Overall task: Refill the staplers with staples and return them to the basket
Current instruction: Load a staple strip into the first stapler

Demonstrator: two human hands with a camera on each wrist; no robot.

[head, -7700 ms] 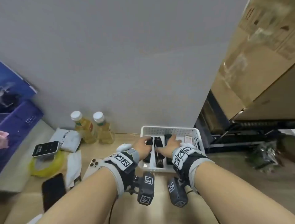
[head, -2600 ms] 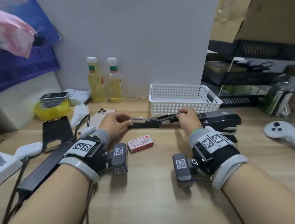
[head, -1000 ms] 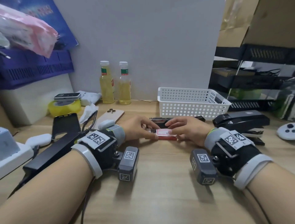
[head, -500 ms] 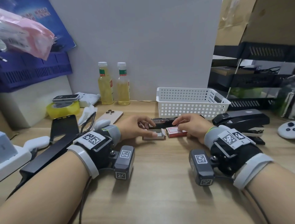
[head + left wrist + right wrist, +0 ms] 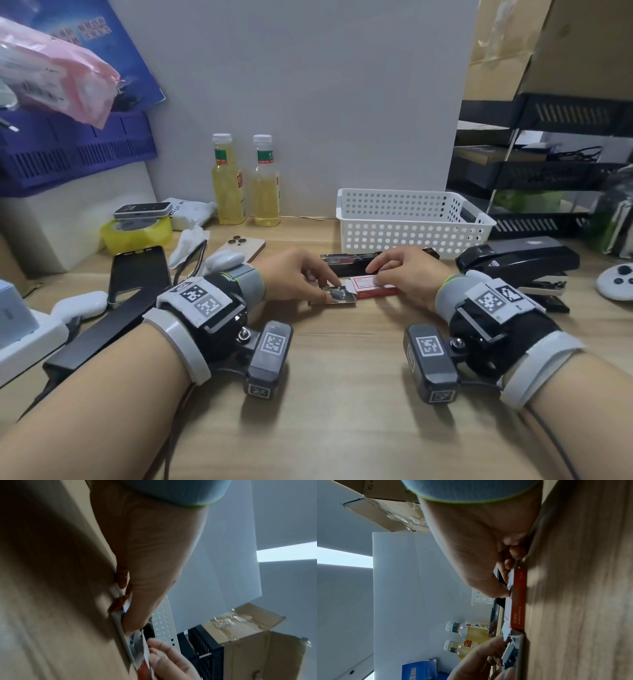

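In the head view, the staple box (image 5: 375, 287) is pinned to the desk by the curled fingers of the right hand (image 5: 404, 274), while its inner tray (image 5: 337, 295), drawn out leftward, is pinched by the left hand (image 5: 294, 274); the opened stapler (image 5: 356, 263) lies just behind, long axis left-right, before the basket (image 5: 411, 219). The left wrist view shows the tray (image 5: 123, 632) under that hand's fingers. The right wrist view shows the box (image 5: 518, 599) gripped, tray end farthest.

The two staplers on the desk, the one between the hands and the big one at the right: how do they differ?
The small stapler lies opened out flat behind the staple box; the big stapler sits closed. The small stapler is slim and low; the big stapler is bulkier and taller. The small stapler lies between both hands; the big stapler is untouched. Both are black and outside the basket.
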